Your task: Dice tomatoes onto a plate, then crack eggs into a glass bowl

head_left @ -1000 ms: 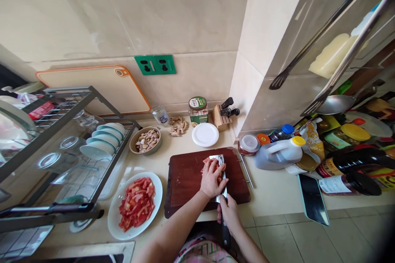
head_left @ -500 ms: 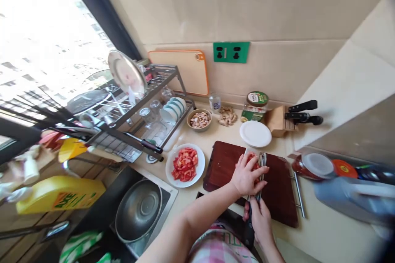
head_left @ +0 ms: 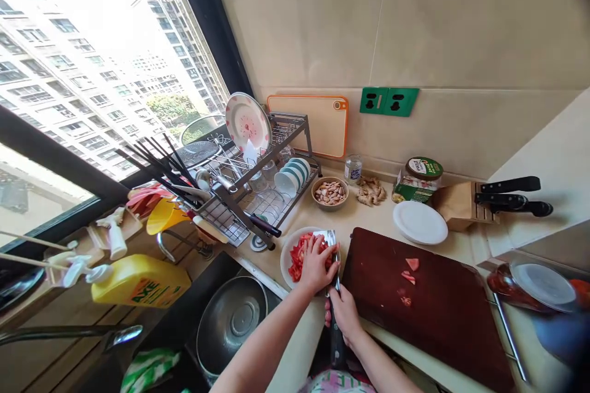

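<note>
My right hand point(head_left: 343, 314) grips the black handle of a cleaver point(head_left: 332, 261), whose broad blade lies flat over the white plate point(head_left: 286, 253) of chopped tomato point(head_left: 297, 256). My left hand point(head_left: 316, 264) presses down on tomato pieces on top of the blade, fingers together. To the right lies the dark red cutting board point(head_left: 433, 307) with a few tomato bits point(head_left: 408, 276) left on it.
A dish rack point(head_left: 258, 178) with bowls and a plate stands at the left, above a sink holding a steel pot point(head_left: 230, 322). Behind are a bowl of nuts point(head_left: 329, 193), ginger point(head_left: 371, 191), a jar point(head_left: 417, 179), a small white plate point(head_left: 419, 221) and a knife block point(head_left: 465, 204).
Both hands carried the cleaver with tomato on it from the cutting board leftwards to over the plate. The view swung left toward the window and sink.
</note>
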The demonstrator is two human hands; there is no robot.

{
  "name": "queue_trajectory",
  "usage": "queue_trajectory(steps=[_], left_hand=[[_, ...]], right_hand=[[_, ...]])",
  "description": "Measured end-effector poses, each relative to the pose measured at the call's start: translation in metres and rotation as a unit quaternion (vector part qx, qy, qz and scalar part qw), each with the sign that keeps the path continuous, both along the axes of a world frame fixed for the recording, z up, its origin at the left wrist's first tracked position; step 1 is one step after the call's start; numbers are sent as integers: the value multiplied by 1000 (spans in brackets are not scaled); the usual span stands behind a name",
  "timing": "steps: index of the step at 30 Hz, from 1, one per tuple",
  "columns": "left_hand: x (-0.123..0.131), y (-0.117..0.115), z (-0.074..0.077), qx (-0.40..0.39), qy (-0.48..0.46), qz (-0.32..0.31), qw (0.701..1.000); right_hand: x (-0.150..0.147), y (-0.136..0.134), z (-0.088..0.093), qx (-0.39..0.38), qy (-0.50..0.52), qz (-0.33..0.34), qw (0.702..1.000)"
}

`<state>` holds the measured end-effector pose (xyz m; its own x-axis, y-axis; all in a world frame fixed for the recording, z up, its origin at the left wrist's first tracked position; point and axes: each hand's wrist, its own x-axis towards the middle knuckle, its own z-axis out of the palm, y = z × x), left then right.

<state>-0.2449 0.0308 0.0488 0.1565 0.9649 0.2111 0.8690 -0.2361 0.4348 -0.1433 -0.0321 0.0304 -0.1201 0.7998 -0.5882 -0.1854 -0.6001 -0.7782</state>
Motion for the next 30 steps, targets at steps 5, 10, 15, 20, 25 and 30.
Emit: queue_trajectory(steps=[5, 10, 15, 20, 25, 30], left_hand=[[-12, -9, -8, 35, 76, -136, 987], [-14, -2, -18, 94, 139, -168, 971], [-12, 1, -23, 112, 139, -125, 976], [-9, -4, -25, 94, 111, -79, 986], [-11, -4, -28, 84, 101, -21, 991], [-14, -4, -30, 83, 108, -18, 990]], right_hand=[[-2, 1, -7, 3, -18, 16, 1000], [1, 3, -3, 1, -59, 28, 998], [4, 3, 3, 17, -106, 48, 993], [5, -1, 2, 22, -115, 51, 992], [6, -2, 3, 15, -98, 48, 994], [11, -5, 7, 8, -92, 43, 995]])
